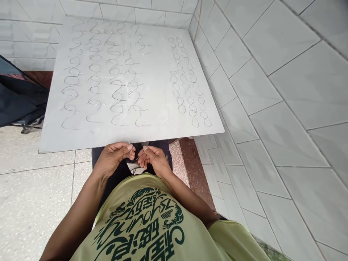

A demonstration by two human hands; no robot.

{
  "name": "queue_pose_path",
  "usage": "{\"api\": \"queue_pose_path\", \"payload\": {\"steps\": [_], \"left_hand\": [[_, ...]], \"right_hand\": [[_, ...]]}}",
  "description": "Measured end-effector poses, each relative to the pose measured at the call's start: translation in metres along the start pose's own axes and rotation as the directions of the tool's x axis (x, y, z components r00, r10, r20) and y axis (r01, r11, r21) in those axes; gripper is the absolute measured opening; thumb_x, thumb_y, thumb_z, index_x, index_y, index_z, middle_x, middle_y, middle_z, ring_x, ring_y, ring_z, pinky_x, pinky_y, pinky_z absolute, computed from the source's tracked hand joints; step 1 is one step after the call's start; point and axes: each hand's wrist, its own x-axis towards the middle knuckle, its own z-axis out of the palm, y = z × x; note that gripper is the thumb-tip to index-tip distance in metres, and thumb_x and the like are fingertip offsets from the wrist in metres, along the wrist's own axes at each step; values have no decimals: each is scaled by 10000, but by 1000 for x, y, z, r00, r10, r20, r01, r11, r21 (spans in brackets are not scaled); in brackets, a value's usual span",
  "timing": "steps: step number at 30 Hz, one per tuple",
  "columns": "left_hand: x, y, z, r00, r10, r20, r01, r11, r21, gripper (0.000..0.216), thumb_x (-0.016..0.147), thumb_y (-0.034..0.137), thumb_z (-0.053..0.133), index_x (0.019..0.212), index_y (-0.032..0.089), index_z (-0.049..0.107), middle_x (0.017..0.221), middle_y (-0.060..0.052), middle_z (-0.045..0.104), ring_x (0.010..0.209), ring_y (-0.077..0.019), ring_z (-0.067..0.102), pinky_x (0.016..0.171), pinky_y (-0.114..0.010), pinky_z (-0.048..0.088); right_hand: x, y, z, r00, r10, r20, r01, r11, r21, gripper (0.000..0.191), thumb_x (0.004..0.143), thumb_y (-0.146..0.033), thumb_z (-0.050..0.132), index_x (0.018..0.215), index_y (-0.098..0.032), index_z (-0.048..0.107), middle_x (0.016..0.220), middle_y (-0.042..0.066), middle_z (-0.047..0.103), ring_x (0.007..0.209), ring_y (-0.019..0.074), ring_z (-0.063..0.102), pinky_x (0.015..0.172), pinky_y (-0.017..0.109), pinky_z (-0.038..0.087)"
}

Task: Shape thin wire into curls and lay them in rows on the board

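A thin, bent piece of wire (139, 157) runs between my two hands, just off the near edge of the white board (154, 134). My left hand (116, 154) pinches one end between thumb and fingers. The other end is pinched by my right hand (153, 157), its fingers curled. Both hands hang above my lap. On the board lie rows of curved wire pieces: wavy S-shaped ones (119, 96) on the left, and narrower chains of small loops (190, 94) on the right.
White wall tiles (261, 83) border the board on the right and at the back. A dark folded fabric item with a metal frame (21, 98) stands to the left. Below are a pale speckled floor (35, 195) and a reddish-brown strip (195, 174).
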Motion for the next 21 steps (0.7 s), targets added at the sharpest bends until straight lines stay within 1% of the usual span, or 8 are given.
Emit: {"api": "queue_pose_path", "payload": {"steps": [2, 4, 6, 9, 11, 14, 17, 21], "left_hand": [[2, 0, -1, 999, -10, -33, 8, 998, -60, 207, 816, 362, 839, 870, 163, 814, 793, -69, 756, 671, -153, 667, 686, -294, 555], [3, 2, -1, 998, -13, -59, 7, 996, -92, 208, 820, 359, 837, 885, 163, 813, 838, -79, 768, 690, -151, 677, 689, -283, 563], [4, 4, -1, 998, -11, -60, 4, 994, -113, 244, 839, 376, 819, 953, 160, 813, 904, -97, 783, 737, -161, 703, 738, -290, 580], [2, 4, 1, 1000, -3, -24, 0, 992, -129, 373, 875, 433, 774, 1109, 142, 789, 1031, -145, 789, 856, -199, 740, 849, -328, 587], [1, 1, 4, 1000, -5, -16, 3, 991, -136, 415, 876, 449, 769, 1144, 132, 777, 1076, -164, 785, 897, -211, 743, 869, -336, 584], [-2, -7, 10, 997, -9, -72, -1, 990, -141, 352, 841, 423, 809, 1058, 146, 800, 1022, -132, 791, 826, -177, 728, 815, -310, 580], [-3, -14, 18, 989, 24, -146, -43, 991, -124, 287, 811, 399, 839, 973, 164, 812, 908, -80, 778, 723, -136, 675, 734, -283, 556], [-2, -16, 25, 974, 99, -202, -115, 991, -69, 325, 814, 394, 834, 1053, 174, 806, 751, -23, 708, 650, -115, 599, 658, -262, 505]], "right_hand": [[-3, -1, -1, 999, -40, 31, 42, 998, -39, 422, 921, -573, 669, 852, -160, 722, 681, 38, 717, 499, 122, 615, 441, 219, 464], [-5, -2, -1, 996, -79, 34, 81, 995, -60, 388, 941, -543, 660, 865, -168, 726, 695, 31, 712, 515, 116, 614, 458, 216, 465], [-8, -3, 0, 995, -101, 4, 101, 993, -53, 364, 950, -520, 658, 858, -174, 726, 690, 25, 702, 517, 112, 604, 461, 216, 459], [-8, -4, 3, 992, -106, -75, 105, 994, -15, 359, 939, -521, 669, 844, -180, 725, 678, 23, 693, 506, 111, 583, 450, 221, 448], [-7, -5, 4, 987, -111, -117, 112, 994, 0, 358, 921, -527, 688, 839, -180, 722, 675, 25, 694, 498, 110, 572, 445, 224, 446], [-5, -5, 4, 981, -127, -144, 130, 991, 12, 361, 905, -530, 706, 828, -177, 718, 670, 25, 692, 489, 109, 568, 440, 226, 444], [-4, -3, 4, 981, -140, -136, 143, 990, 11, 353, 916, -520, 697, 835, -177, 716, 665, 23, 689, 495, 112, 573, 444, 227, 445], [-4, 2, 4, 980, -163, -111, 160, 986, -37, 351, 948, -517, 658, 875, -180, 723, 687, 24, 697, 520, 116, 587, 463, 230, 457]]}}
